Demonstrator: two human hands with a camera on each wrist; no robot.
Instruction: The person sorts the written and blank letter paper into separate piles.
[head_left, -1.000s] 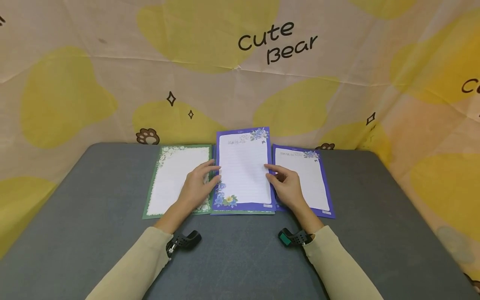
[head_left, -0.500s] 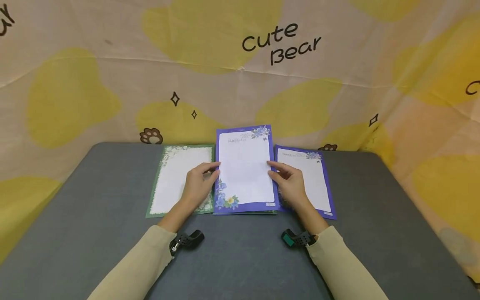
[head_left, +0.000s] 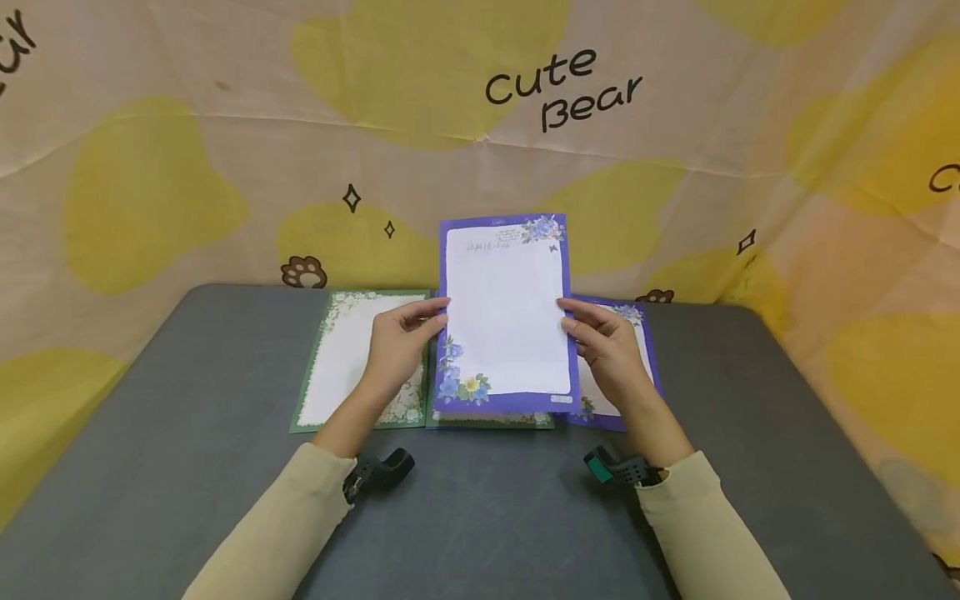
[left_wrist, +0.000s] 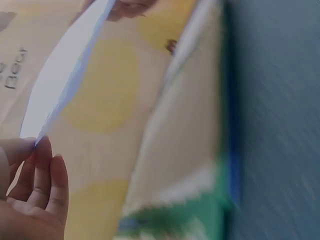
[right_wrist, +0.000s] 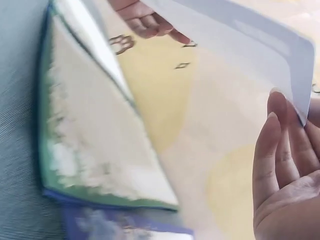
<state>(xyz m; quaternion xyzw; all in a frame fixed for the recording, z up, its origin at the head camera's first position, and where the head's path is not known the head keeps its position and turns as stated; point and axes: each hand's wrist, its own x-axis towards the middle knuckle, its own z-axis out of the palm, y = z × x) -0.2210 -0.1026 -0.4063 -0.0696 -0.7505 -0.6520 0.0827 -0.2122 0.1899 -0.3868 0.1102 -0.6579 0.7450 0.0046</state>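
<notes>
Purple-edged sheet [head_left: 506, 312] is up: a second ago it lay low over the middle pile, now it has risen toward 12 o'clock and drifted a bit toward 3. Both wrist views show background cloth between it and the pile, so it counts as lifted free, not just slid.

Left hand [head_left: 401, 337] pinches its 9 o'clock edge, thumb and fingertips clamped on the paper; right hand [head_left: 611, 346] pinches the 3 o'clock edge the same way. The sheet hangs between the two, printed side toward the person, flowers at 1 and 7 o'clock.

With it raised, more of a green-edged sheet [head_left: 487, 421] shows at 6 o'clock, topmost on the middle pile. Another green-edged page [head_left: 360, 358] lies toward 9, partly behind the left hand. A second purple-edged page [head_left: 603, 396] lies toward 4 — largely covered from this angle by the raised sheet and the right hand.

Edges: the 12 o'clock edge stands in view past the table's far side, against the patterned cloth [head_left: 420, 50]; the cloth looks like the limit that way. The held edges overlap the lying pages in the head view only. Roomiest stretches: grey table [head_left: 480, 517] at 6, also out at 3 and 9 — past the pages. Exact height of the sheet: cannot tell.
</notes>
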